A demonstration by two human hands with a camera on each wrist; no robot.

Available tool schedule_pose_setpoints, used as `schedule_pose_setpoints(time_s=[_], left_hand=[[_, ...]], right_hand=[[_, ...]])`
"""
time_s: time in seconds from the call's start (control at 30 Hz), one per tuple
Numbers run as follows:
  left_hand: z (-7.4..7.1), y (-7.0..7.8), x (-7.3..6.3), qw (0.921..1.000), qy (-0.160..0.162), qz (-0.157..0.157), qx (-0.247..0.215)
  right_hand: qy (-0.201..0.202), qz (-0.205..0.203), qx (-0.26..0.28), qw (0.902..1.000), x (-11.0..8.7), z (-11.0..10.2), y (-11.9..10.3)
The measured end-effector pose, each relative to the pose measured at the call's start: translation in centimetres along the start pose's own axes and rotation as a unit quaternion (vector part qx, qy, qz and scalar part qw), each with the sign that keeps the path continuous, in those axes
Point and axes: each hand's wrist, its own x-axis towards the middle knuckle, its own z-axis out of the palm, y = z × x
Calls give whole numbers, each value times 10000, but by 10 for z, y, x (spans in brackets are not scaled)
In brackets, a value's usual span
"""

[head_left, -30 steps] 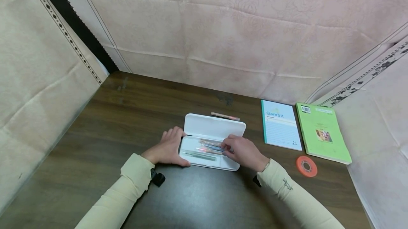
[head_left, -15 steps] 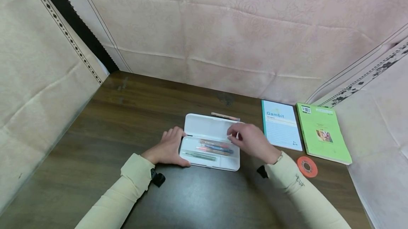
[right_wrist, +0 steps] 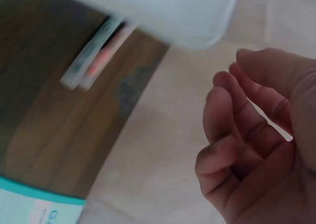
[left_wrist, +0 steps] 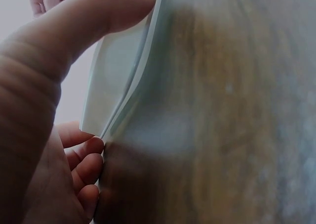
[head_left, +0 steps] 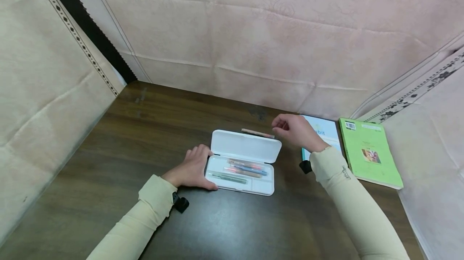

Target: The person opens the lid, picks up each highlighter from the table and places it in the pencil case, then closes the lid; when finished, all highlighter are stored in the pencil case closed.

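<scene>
Gripping the left end of the white pencil case point(head_left: 262, 187) between thumb and fingers, the left hand point(head_left: 190, 169) spans from its near edge to the hinge corner, a hold that probably keeps the box from sliding on the worktop point(head_left: 127, 139). The lid point(head_left: 243, 147) is swung back on its hinge, leaving the tray within reach from the front. Inside, several slim pens point(head_left: 248, 168) lie lengthwise, likely because the long compartment suits them so, with a green item point(head_left: 229, 178) closer to the front edge. The right hand point(head_left: 299, 131) hangs beyond the lid's right corner, fingers loosely curled, pinching nothing that shows. What look like two more pens point(right_wrist: 92, 52) lie side by side behind the lid; the blue notebook point(head_left: 324, 127) and green book point(head_left: 369, 143) lie to the right, seemingly set aside for room.
</scene>
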Motion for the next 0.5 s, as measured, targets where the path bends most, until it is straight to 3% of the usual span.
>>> schedule_pose_setpoints(time_s=[0.27,0.5], left_hand=[[0,1,0,10000,28,22,-35],[-1,0,0,10000,-21,-32,-84]], right_hand=[[-561,276,-183,9979,25,26,32],[-764,467,-232,9957,36,46,40]])
